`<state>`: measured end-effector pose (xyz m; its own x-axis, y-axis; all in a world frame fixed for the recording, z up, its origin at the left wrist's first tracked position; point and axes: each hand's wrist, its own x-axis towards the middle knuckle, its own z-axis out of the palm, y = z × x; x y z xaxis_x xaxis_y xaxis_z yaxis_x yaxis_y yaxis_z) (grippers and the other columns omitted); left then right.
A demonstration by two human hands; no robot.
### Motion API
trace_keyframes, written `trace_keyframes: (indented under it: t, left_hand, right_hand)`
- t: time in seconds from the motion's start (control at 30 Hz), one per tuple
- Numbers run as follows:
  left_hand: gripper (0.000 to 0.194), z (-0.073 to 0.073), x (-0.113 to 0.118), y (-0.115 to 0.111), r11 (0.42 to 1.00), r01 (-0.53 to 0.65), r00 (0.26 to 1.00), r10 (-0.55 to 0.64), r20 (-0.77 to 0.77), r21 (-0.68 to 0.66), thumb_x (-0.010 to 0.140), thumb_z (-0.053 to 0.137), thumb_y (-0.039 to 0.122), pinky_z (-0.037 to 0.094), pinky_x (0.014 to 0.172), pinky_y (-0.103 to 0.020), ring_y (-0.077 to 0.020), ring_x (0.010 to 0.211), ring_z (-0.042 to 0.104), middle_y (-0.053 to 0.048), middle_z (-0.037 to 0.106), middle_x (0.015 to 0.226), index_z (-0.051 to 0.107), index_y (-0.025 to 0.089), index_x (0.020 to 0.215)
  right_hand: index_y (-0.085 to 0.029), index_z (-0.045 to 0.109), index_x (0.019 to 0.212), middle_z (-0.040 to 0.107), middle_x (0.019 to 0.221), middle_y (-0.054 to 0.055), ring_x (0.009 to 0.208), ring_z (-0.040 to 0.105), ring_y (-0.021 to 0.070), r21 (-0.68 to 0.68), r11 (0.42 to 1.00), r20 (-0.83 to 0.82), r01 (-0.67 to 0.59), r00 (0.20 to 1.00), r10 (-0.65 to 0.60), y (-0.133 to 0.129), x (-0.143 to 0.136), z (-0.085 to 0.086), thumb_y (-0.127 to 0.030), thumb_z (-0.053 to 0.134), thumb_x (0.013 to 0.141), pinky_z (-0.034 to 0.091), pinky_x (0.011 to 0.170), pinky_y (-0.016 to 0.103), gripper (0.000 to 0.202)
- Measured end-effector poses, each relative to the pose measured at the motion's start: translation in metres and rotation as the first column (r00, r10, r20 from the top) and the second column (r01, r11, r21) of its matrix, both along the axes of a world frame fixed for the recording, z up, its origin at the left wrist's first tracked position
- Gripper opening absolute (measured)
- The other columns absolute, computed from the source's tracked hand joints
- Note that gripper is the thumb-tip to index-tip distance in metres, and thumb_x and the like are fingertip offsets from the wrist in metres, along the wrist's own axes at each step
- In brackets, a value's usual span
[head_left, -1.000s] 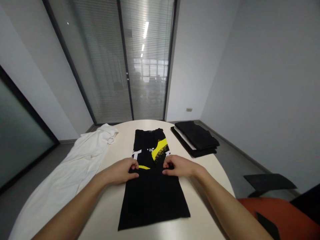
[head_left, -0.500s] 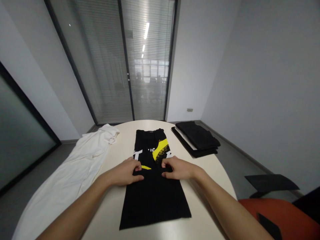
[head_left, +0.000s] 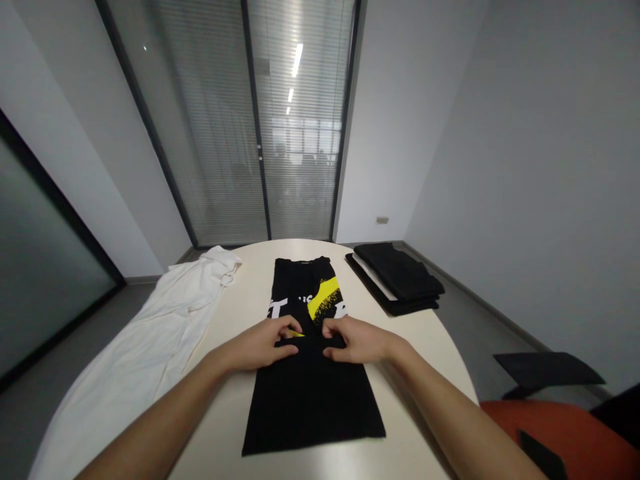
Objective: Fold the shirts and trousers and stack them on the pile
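A black T-shirt (head_left: pixel 313 407) with yellow and white print lies folded lengthwise into a long strip, its neck end pointing away from me. My left hand (head_left: pixel 267 343) rests on the strip's left side near the middle, thumb and curled fingers apart. Opposite it, my right hand (head_left: pixel 356 340) touches the right side in much the same pose, with a gap between thumb and fingers. Both palms face inward, and the cloth beneath them is partly hidden.
On the table's (head_left: pixel 415 373) left side a white garment (head_left: pixel 145 333) is spread loosely, hanging over the edge. A stack of folded dark clothes (head_left: pixel 400 273) sits at the back right. An orange chair (head_left: pixel 560 433) stands to the right, below the tabletop.
My left hand has shifted a little to the right, closer to my right hand, and its fingers look slightly less curled. My right hand stays nearly in place on the T-shirt.
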<state>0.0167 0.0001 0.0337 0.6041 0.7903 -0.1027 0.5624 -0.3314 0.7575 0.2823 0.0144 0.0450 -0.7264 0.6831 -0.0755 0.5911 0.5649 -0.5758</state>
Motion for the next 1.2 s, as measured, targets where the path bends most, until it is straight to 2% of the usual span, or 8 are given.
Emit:
trace_keyframes:
  t: [0.2,0.37,0.53,0.67,0.77,0.93,1.07,1.2]
  left_hand:
    - [0.025,-0.001,0.002,0.003,0.997,0.046,0.976,-0.032,0.218,-0.06,0.086,0.063,0.025,0.048,0.09,-0.031,-0.0186,0.101,0.064,-0.005,0.068,0.112,0.062,0.02,0.111]
    - [0.024,-0.008,0.004,0.011,0.999,-0.044,0.965,0.044,0.259,-0.004,0.084,0.064,0.023,0.047,0.096,-0.033,-0.0204,0.107,0.065,-0.006,0.07,0.111,0.062,0.02,0.108]
    - [0.036,-0.014,-0.009,0.016,0.98,-0.154,0.988,0.155,0.0,0.129,0.083,0.066,0.034,0.048,0.088,-0.033,-0.0225,0.096,0.065,-0.007,0.07,0.106,0.063,0.02,0.115]
    - [0.037,-0.007,-0.019,0.013,0.98,-0.123,0.968,0.154,-0.201,0.159,0.081,0.064,0.036,0.046,0.084,-0.032,-0.0245,0.096,0.065,-0.008,0.07,0.107,0.066,0.021,0.115]
    - [0.028,-0.004,-0.019,0.011,0.979,-0.081,0.967,0.123,-0.223,0.188,0.082,0.061,0.034,0.045,0.085,-0.032,-0.0249,0.098,0.064,-0.008,0.071,0.106,0.068,0.022,0.106]
    - [0.024,0.0,-0.022,0.01,0.975,-0.1,0.955,0.15,-0.257,0.198,0.083,0.059,0.037,0.044,0.076,-0.031,-0.0242,0.087,0.064,-0.006,0.07,0.097,0.068,0.022,0.1]
    - [0.026,0.004,-0.029,0.008,0.964,-0.121,0.924,0.197,-0.329,0.236,0.08,0.062,0.042,0.041,0.072,-0.032,-0.0258,0.086,0.062,-0.007,0.068,0.096,0.066,0.022,0.096]
    - [0.035,0.005,-0.035,0.005,0.96,-0.158,0.884,0.241,-0.401,0.23,0.079,0.064,0.049,0.04,0.071,-0.032,-0.0257,0.085,0.062,-0.008,0.066,0.099,0.064,0.023,0.101]
  right_hand:
    - [-0.021,0.054,0.116,0.062,0.103,0.002,0.091,0.059,0.0162,-0.221,0.971,-0.268,-0.091,0.963,0.03,0.002,0.004,-0.003,-0.031,0.071,0.081,0.044,0.076,0.024,0.04]
    - [-0.022,0.056,0.127,0.066,0.101,0.003,0.091,0.063,0.0186,-0.161,0.986,-0.285,0.043,0.954,-0.088,0.012,0.006,-0.014,-0.041,0.069,0.085,0.046,0.083,0.029,0.047]
    - [-0.02,0.064,0.119,0.067,0.099,0.006,0.086,0.062,0.0195,0.0,0.987,-0.087,0.161,0.983,-0.16,0.016,0.013,-0.015,-0.042,0.069,0.084,0.045,0.079,0.03,0.042]
    - [-0.017,0.069,0.102,0.068,0.088,0.004,0.076,0.06,0.0168,-0.02,0.986,0.016,0.163,0.986,-0.163,0.017,0.019,-0.011,-0.035,0.067,0.082,0.042,0.069,0.026,0.026]
    - [-0.017,0.068,0.095,0.066,0.081,0.002,0.07,0.057,0.0146,-0.045,0.989,0.021,0.139,0.99,-0.139,0.019,0.021,-0.013,-0.035,0.067,0.081,0.04,0.064,0.025,0.022]
    - [-0.018,0.069,0.105,0.067,0.088,0.003,0.074,0.058,0.0151,-0.088,0.985,-0.036,0.15,0.987,-0.154,0.023,0.03,-0.017,-0.039,0.07,0.079,0.043,0.066,0.025,0.033]
    - [-0.018,0.068,0.101,0.067,0.085,0.001,0.071,0.058,0.0139,-0.174,0.968,-0.017,0.18,0.982,-0.186,0.023,0.039,-0.016,-0.028,0.069,0.075,0.043,0.064,0.024,0.028]
    - [-0.017,0.069,0.091,0.066,0.082,0.002,0.069,0.056,0.0146,-0.128,0.963,0.035,0.238,0.971,-0.235,0.025,0.044,-0.014,-0.036,0.074,0.072,0.042,0.061,0.025,0.028]
